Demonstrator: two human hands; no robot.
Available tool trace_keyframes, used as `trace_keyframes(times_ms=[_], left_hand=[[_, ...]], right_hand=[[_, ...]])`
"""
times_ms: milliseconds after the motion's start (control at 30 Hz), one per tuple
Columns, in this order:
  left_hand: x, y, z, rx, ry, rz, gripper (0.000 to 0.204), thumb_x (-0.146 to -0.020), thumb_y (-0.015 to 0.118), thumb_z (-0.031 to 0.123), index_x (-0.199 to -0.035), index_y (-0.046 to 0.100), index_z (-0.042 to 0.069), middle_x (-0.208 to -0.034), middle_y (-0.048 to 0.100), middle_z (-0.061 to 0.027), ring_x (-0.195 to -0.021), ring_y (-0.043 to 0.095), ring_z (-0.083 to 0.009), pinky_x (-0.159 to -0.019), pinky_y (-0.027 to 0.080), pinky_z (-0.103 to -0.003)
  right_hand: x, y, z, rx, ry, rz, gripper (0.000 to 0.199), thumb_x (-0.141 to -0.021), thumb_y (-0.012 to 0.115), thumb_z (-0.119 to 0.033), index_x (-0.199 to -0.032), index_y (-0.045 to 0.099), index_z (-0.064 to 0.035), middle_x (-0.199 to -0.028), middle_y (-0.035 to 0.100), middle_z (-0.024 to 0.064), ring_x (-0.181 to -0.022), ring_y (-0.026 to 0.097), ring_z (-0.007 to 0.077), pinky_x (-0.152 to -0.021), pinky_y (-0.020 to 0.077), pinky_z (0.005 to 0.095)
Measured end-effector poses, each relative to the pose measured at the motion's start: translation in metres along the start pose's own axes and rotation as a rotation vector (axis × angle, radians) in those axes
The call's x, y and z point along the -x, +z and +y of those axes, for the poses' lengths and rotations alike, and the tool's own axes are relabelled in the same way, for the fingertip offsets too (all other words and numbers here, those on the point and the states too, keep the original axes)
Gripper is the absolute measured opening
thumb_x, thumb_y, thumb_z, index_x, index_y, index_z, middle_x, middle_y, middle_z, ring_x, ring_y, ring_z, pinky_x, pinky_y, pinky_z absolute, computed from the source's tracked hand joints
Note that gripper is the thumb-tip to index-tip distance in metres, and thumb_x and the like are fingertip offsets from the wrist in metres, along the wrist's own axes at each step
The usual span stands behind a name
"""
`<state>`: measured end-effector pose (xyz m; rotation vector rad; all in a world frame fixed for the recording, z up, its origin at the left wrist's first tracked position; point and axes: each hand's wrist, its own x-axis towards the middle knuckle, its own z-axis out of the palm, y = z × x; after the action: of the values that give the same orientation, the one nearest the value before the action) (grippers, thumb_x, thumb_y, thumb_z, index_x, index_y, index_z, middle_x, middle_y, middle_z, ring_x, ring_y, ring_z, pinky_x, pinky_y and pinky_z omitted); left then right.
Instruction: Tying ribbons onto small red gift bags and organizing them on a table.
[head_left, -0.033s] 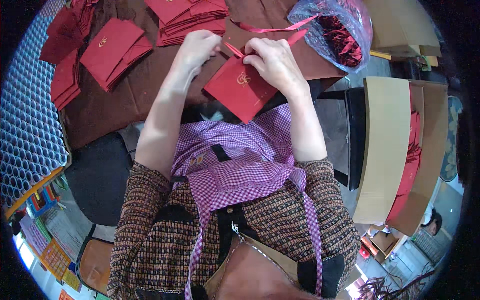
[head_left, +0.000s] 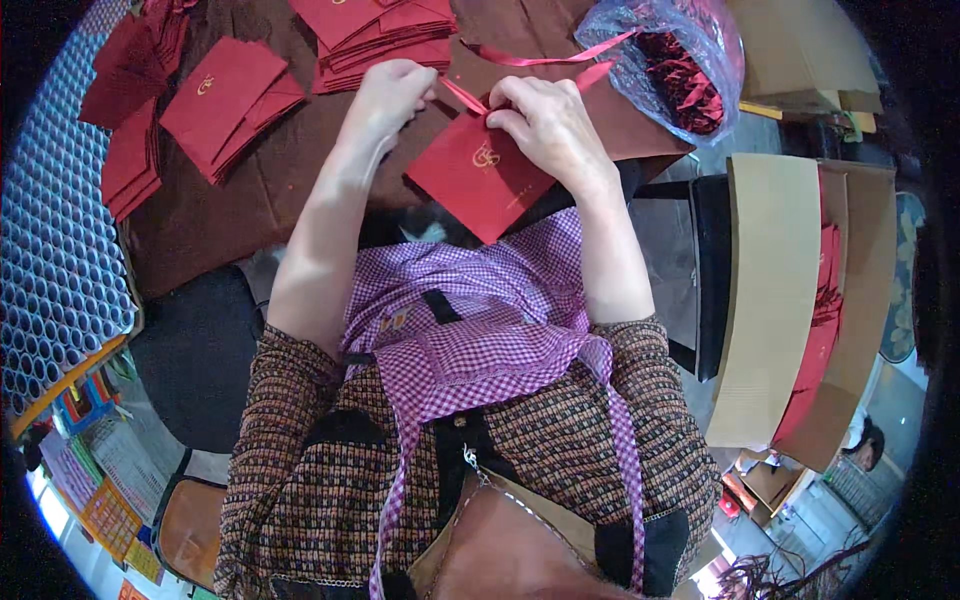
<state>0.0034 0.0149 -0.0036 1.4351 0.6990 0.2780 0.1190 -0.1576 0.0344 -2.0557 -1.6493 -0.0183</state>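
A flat red paper gift bag [head_left: 478,185] with a gold emblem hangs tilted at the table's near edge, a corner pointing toward me. My right hand [head_left: 545,120] is closed at its upper edge, thumb and fingers pinching the bag where a red ribbon [head_left: 463,95] comes out. To the left, my left hand [head_left: 390,100] is closed with fingertips pinched, and the ribbon stretches up to them. Another ribbon tail [head_left: 597,74] sticks out beyond my right hand. The bag's upper right part is hidden behind that hand.
Stacks of red bags [head_left: 225,105] lie left and at the back [head_left: 385,50] on the brown cloth [head_left: 250,215]. A loose ribbon [head_left: 540,58] runs to a clear plastic bag [head_left: 660,70] of red ribbons. An open cardboard box [head_left: 765,300] with red pieces stands at right.
My left hand has shifted slightly left, and the ribbon between the hands shows longer and straighter. The gift bag has moved a little left and up; my right hand stays put.
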Motion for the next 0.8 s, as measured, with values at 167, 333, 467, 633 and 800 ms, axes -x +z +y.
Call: trace_keyframes(times_ms=[167,333,467,633,800], left_hand=[[-0.001,-0.005,-0.008,0.019,0.046,0.106,0.021,-0.088,0.053,0.018,-0.071,0.055,0.007,-0.063,0.052,0.0024,-0.051,0.043,-0.0055,-0.044,0.033,-0.021],[0.011,-0.014,-0.01,-0.198,0.126,0.276,0.029,-0.086,0.059,0.027,-0.076,0.058,0.001,-0.067,0.055,-0.0037,-0.058,0.05,-0.0098,-0.053,0.04,-0.024],[0.036,-0.005,-0.028,-0.37,0.406,0.204,0.032,-0.08,0.07,0.03,-0.083,0.061,-0.001,-0.076,0.057,-0.0105,-0.068,0.056,-0.016,-0.063,0.045,-0.029],[0.053,-0.001,-0.04,-0.658,0.63,0.033,0.019,-0.076,0.071,0.012,-0.086,0.061,-0.001,-0.079,0.056,-0.0064,-0.07,0.053,-0.0145,-0.065,0.045,-0.027],[0.054,-0.001,-0.028,-0.51,0.285,-0.004,0.018,-0.072,0.072,0.011,-0.08,0.062,-0.001,-0.081,0.055,-0.0054,-0.07,0.051,-0.0125,-0.065,0.044,-0.026]], right_hand=[[-0.002,-0.002,0.002,-0.01,0.016,0.055,0.014,-0.078,0.064,-0.017,-0.083,0.059,-0.005,-0.077,0.064,0.0107,-0.074,0.062,0.0275,-0.067,0.0447,0.0377],[-0.003,0.006,0.003,0.035,0.036,0.042,0.014,-0.078,0.064,-0.019,-0.082,0.06,-0.0064,-0.077,0.065,0.0092,-0.078,0.063,0.0264,-0.068,0.0433,0.0407],[-0.002,0.014,0.011,0.05,0.081,0.055,0.015,-0.077,0.065,-0.018,-0.083,0.059,-0.0058,-0.075,0.065,0.0093,-0.077,0.063,0.0261,-0.066,0.0453,0.0407],[-0.002,0.022,0.013,-0.004,0.091,0.013,0.016,-0.078,0.064,-0.017,-0.086,0.06,-0.004,-0.078,0.065,0.0119,-0.08,0.064,0.0271,-0.071,0.0481,0.0388],[0.013,-0.013,0.065,0.043,0.573,0.357,0.032,-0.083,0.063,-0.03,-0.098,0.065,-0.0026,-0.087,0.066,0.0193,-0.089,0.064,0.0329,-0.078,0.0498,0.0391]])
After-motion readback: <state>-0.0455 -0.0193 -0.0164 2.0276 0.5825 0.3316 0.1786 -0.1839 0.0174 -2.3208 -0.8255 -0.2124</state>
